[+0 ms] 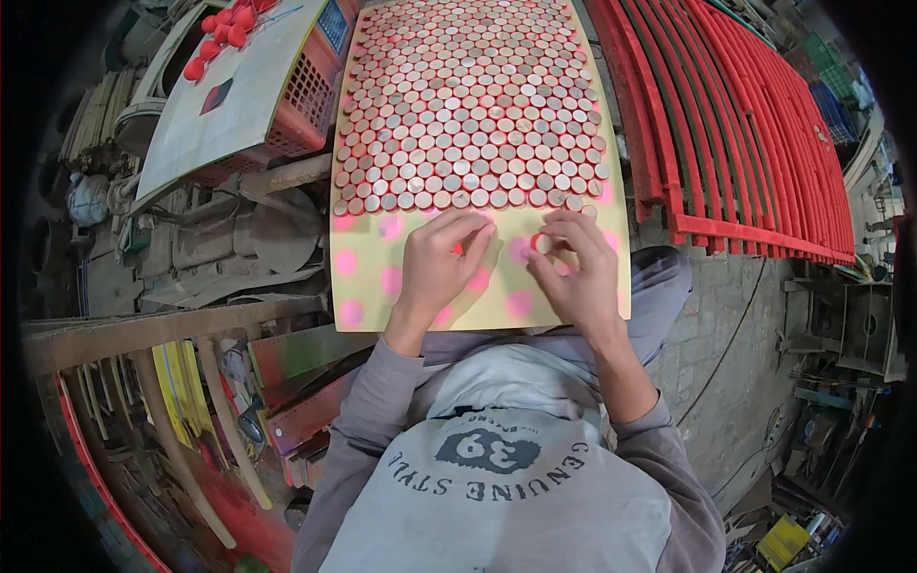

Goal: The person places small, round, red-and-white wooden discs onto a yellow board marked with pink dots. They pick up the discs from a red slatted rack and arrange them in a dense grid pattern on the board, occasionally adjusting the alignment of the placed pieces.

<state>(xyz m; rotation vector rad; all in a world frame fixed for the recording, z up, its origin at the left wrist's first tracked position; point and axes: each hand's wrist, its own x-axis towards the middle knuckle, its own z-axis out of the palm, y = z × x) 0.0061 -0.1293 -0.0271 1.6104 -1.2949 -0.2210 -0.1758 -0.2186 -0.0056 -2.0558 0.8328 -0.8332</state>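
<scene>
A pale yellow board (373,310) with pink spots lies in front of me. Its far part is covered by closely set rows of small round discs (468,124) with pale tops and red sides. My right hand (581,272) pinches one such red-sided disc (543,243) between thumb and fingers, just short of the nearest row. To its left, my left hand (444,260) hovers over the bare strip of board with its fingers closed. A bit of red shows by its fingertips, but what it holds is mostly hidden.
Red slatted frames (745,134) are stacked at the right. At the left, a whitish panel (234,105) rests over a red plastic crate (306,105), with several red round objects (224,33) on it. A wooden rail (172,331) runs beside the board's near left corner.
</scene>
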